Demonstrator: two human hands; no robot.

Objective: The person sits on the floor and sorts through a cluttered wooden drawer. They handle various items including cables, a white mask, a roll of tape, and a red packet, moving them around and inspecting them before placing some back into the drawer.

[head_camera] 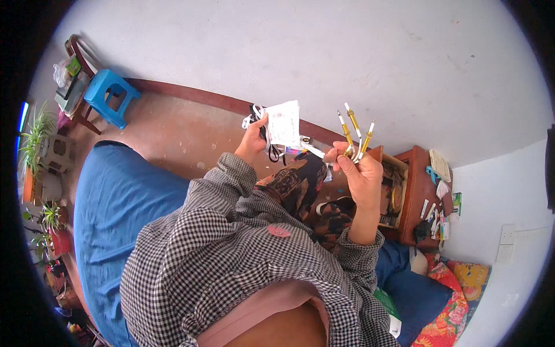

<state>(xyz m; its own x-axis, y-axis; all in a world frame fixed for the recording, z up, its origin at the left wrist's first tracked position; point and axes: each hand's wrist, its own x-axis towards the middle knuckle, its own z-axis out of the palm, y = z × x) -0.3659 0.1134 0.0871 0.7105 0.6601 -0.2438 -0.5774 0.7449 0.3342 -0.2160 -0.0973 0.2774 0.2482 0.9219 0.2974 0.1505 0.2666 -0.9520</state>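
In my left hand [253, 138] are a white packet with printing [283, 123] and a bundle of black and white cords [259, 113], pinched under the thumb. My right hand [357, 169], raised to the right, grips several gold-coloured, white-tipped rod-like pieces [353, 121] that fan upward from the fingers; their exact kind is unclear. White cord or tubing joins them at the fingers. A white strip [312, 148] runs from near the packet toward my right fingers. Behind it, a small colourful packet [295, 149] is partly hidden.
An open drawer [392, 193] of a reddish wooden cabinet [414, 195] stands right of my right hand, with small items on the cabinet top. A bed with blue cover [117, 208] lies left. Farther off are a blue plastic stool [108, 95] and potted plants [51, 217].
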